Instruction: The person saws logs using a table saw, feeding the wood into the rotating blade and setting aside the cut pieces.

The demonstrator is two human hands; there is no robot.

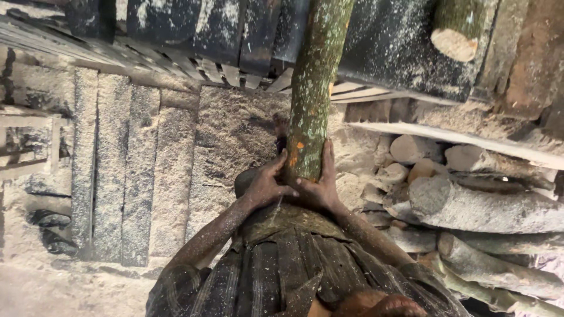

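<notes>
Left hand: the left hand (267, 186) cups the near end of the log (311, 88) from its left side, fingers curled around the bark and thumb across the end; it grips, not spread.
Right hand: the right hand (320, 185) lies flat against the log's right side, fingers straight and pressed together, pointing up along the bark, palm hard on the wood.
Log: a slim round trunk, grey-green and mottled with pale lichen, with orange patches just above the hands. It runs from the hands, held close before the person's body, straight away to the top edge of the view.
Planks: left of the hands, rough sawn planks (126, 170) lie side by side, coated in sawdust.
Sawdust floor: the floor (53, 287) at lower left is pale and thick with sawdust.
Dark sheet: a black, dust-speckled sheet (388, 41) spreads behind the log at the top.
Log pile: to the right, cut logs (470, 202) are stacked, their pale sawn ends showing.
</notes>
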